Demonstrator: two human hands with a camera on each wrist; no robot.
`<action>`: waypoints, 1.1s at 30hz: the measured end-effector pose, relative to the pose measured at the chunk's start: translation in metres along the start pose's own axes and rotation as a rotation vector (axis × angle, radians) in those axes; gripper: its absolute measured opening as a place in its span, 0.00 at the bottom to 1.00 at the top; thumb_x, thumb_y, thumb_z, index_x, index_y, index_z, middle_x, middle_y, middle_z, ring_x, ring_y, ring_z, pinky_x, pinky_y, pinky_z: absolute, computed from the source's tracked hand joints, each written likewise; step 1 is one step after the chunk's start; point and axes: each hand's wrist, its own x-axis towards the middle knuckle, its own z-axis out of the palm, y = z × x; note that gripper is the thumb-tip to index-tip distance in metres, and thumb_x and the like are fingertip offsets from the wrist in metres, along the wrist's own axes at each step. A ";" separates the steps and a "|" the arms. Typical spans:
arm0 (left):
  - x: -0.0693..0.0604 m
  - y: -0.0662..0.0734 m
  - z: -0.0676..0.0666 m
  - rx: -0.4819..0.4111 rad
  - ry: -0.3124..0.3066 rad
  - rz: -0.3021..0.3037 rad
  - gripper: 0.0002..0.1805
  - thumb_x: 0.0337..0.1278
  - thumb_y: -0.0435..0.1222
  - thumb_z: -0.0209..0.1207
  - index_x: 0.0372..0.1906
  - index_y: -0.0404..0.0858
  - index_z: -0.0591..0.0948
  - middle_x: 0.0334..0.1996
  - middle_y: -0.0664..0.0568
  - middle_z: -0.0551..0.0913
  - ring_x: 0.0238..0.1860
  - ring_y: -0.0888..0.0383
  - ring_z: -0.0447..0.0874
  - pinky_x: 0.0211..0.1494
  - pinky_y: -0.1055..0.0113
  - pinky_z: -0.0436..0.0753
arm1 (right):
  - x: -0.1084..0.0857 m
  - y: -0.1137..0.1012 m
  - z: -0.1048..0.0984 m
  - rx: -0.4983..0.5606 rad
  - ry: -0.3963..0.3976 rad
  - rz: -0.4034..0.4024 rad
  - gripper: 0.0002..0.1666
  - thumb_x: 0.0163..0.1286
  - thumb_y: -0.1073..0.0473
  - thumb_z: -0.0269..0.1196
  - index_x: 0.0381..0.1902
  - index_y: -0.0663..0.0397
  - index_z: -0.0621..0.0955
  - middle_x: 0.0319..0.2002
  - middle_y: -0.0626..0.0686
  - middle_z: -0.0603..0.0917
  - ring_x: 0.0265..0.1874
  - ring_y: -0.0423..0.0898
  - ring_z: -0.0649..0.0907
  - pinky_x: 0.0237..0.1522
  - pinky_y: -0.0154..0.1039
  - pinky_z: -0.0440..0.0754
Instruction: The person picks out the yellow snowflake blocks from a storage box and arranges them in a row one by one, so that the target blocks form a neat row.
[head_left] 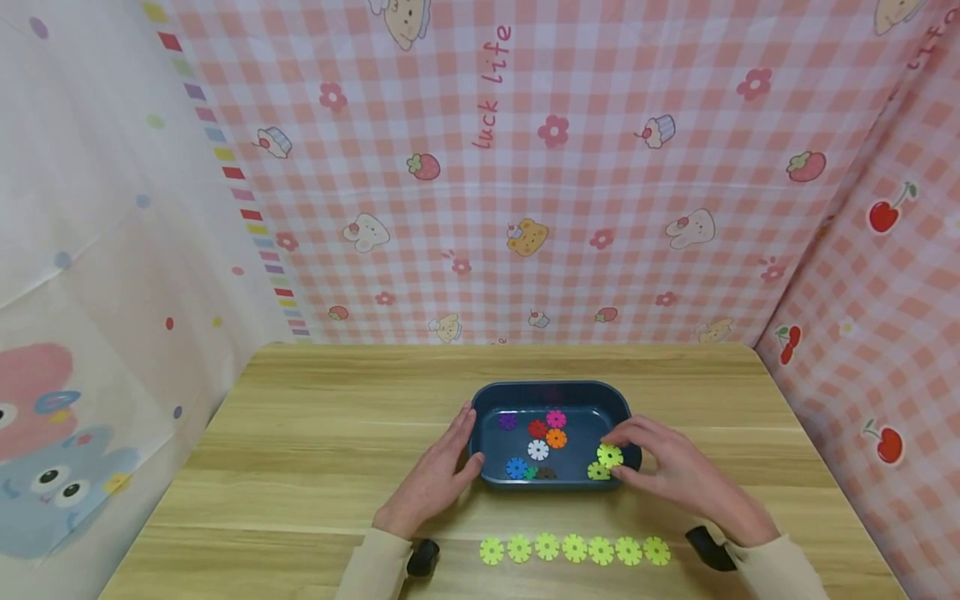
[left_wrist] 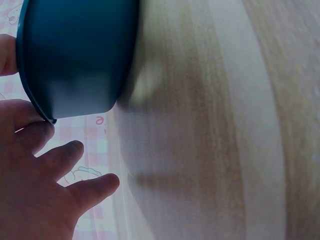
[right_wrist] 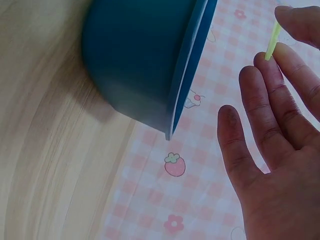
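Observation:
A dark blue rectangular bin [head_left: 553, 483] stands on the wooden table, with loose notched plastic discs on its floor. My right hand [head_left: 678, 468] pinches a yellow-green notched disc [head_left: 610, 455] between thumb and fingers over the bin's right end. The right wrist view shows that disc [right_wrist: 273, 41] edge-on, above the bin's rim. Another yellow-green disc [head_left: 598, 472] lies below it in the bin. My left hand [head_left: 433, 483] rests against the bin's left side, its fingers fairly straight and touching the rim, as the left wrist view also shows.
In front of the bin, several yellow-green discs [head_left: 574, 548] lie in a row on the table [head_left: 315, 467]. Inside the bin are a white disc [head_left: 537, 450], a blue disc [head_left: 516, 468], an orange disc [head_left: 556, 438] and others. Patterned cloth hangs behind and at both sides.

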 end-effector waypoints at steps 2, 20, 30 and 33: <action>0.000 0.000 0.000 0.001 -0.001 0.001 0.38 0.80 0.47 0.51 0.83 0.37 0.53 0.84 0.50 0.46 0.82 0.49 0.50 0.80 0.48 0.59 | -0.003 0.000 -0.001 -0.014 -0.008 0.030 0.19 0.62 0.60 0.76 0.51 0.46 0.86 0.49 0.40 0.84 0.48 0.40 0.84 0.51 0.47 0.87; 0.001 0.001 0.000 0.002 -0.009 -0.011 0.38 0.80 0.47 0.51 0.83 0.38 0.53 0.84 0.51 0.46 0.82 0.49 0.50 0.80 0.48 0.59 | -0.031 0.011 -0.006 -0.075 0.121 -0.070 0.24 0.53 0.67 0.79 0.47 0.46 0.86 0.45 0.39 0.84 0.42 0.36 0.83 0.46 0.32 0.85; -0.001 0.001 0.000 0.001 -0.007 -0.001 0.38 0.80 0.47 0.51 0.84 0.38 0.52 0.84 0.50 0.46 0.82 0.48 0.50 0.80 0.46 0.60 | -0.049 0.016 -0.009 -0.069 0.152 -0.059 0.28 0.51 0.68 0.80 0.48 0.41 0.85 0.45 0.38 0.85 0.42 0.37 0.83 0.49 0.18 0.74; 0.000 0.001 0.000 0.002 -0.006 -0.002 0.38 0.80 0.47 0.51 0.84 0.38 0.52 0.84 0.50 0.46 0.82 0.48 0.50 0.80 0.46 0.59 | -0.054 0.018 -0.010 -0.072 0.158 -0.076 0.29 0.49 0.70 0.79 0.48 0.43 0.85 0.45 0.39 0.85 0.42 0.37 0.84 0.50 0.18 0.74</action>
